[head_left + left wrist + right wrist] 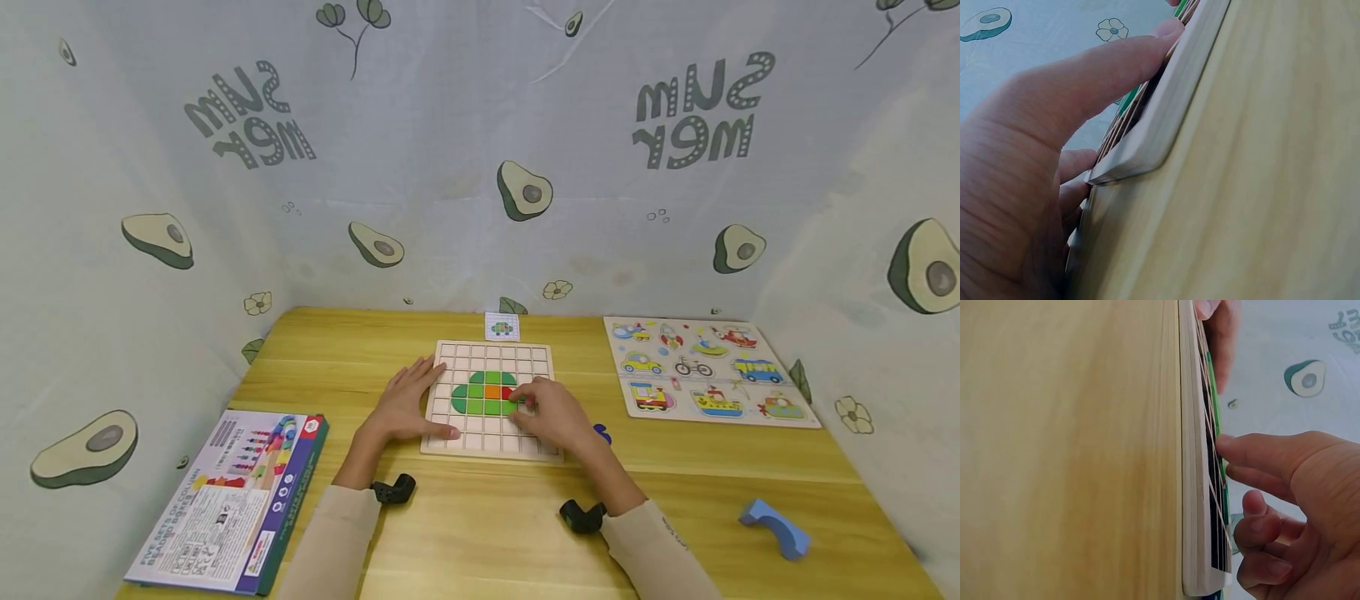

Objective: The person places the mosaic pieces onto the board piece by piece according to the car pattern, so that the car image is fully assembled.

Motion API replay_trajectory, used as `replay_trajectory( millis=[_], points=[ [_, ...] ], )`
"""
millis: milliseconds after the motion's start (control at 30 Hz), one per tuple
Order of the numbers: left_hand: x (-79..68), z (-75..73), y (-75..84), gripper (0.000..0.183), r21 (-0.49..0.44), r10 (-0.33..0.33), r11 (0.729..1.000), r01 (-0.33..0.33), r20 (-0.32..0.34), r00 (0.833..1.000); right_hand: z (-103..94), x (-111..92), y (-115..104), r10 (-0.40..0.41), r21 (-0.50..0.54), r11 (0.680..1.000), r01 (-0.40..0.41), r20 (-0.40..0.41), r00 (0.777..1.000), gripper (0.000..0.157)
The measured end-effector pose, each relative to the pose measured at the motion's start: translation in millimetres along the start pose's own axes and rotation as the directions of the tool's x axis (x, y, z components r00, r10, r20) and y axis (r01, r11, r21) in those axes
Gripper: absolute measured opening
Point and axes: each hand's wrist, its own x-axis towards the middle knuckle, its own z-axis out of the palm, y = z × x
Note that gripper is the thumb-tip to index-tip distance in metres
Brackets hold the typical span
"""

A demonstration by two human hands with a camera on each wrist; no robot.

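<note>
A square wooden grid board (pixel 487 443) lies on the table, holding a figure of green tiles (pixel 476 392) with an orange tile (pixel 492 391) and a red tile (pixel 507 392) in it. My left hand (pixel 405 406) rests spread on the board's left side, its thumb on the front left squares. At the figure's right end, my right hand (pixel 553 412) has thumb and index finger pinched together on a small tile, mostly hidden by the fingers. The right wrist view shows those fingertips at the board's surface, with the other fingers (pixel 1263 531) curled.
Behind the board lies a small pattern card (pixel 502 327). A blue piece (pixel 602 433) is beside the right forearm. Further right are a vehicle puzzle board (pixel 712 372) and a blue arch block (pixel 777 528). A boxed bead set (pixel 228 500) lies at the left.
</note>
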Motion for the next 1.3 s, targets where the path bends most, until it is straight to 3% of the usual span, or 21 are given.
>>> replay_trajectory(
  millis=[300, 733, 1000, 1300],
  points=[
    [0.4, 0.8, -1.3, 0.121, 0.007, -0.005, 1.000, 0.005, -0.002, 1.000, -10.4, -7.9, 10.2, 0.018, 0.021, 1.000, -0.017, -0.036, 0.999, 0.022],
    [0.7, 3.6, -2.3, 0.123, 0.009, -0.020, 1.000, 0.020, -0.002, 1.000, -33.1, -28.6, 42.3, 0.045, -0.008, 0.999, -0.046, -0.101, 0.994, 0.024],
    [1.6, 1.3, -1.0, 0.123, 0.013, -0.015, 1.000, 0.015, 0.001, 1.000, -42.3, -38.9, 59.0, -0.005, -0.007, 1.000, 0.004, -0.131, 0.991, 0.022],
    [1.5, 2.1, -1.9, 0.123, 0.022, -0.022, 1.000, 0.022, 0.013, 1.000, -42.9, -40.4, 65.4, 0.041, -0.022, 0.999, -0.043, -0.082, 0.996, 0.016]
  ],
)
